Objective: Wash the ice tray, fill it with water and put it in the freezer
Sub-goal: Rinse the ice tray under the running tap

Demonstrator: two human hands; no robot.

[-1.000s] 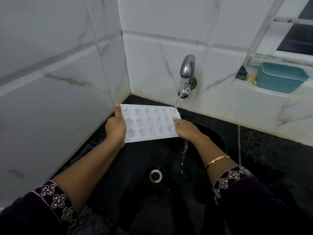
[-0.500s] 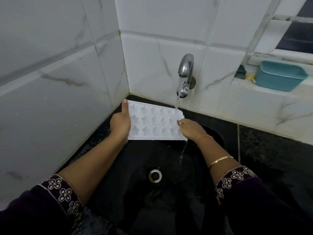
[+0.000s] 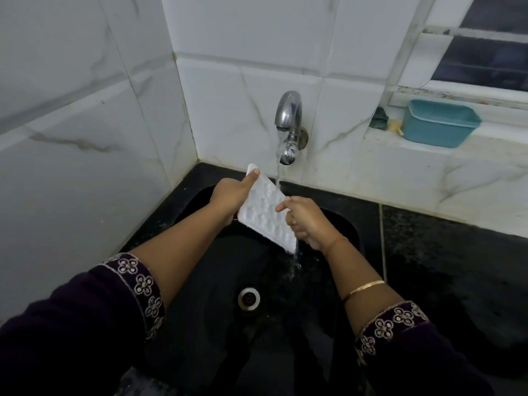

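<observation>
- Tray position: the ice tray (image 3: 264, 212) hangs tilted over the sink (image 3: 200, 324), under the tap (image 3: 288, 124) at 12 o'clock, its low corner toward 5 o'clock shedding water.
- Left hand (image 3: 228, 197) clamps the high end at 10 o'clock, thumb laid along the rim.
- Right hand (image 3: 307, 221) pinches the 3 o'clock edge, forefinger out. Its other fingers seem curled beneath, though runoff blurs them.
- Slip risk: wet plastic at a steep tilt could slide toward the drain (image 3: 249, 298).
- Splash risk: the stream (image 3: 277, 172) striking the moulded cells may spray the wall (image 3: 228, 95) and sleeves (image 3: 85, 324).
- Filling at this tilt would spill.
</observation>
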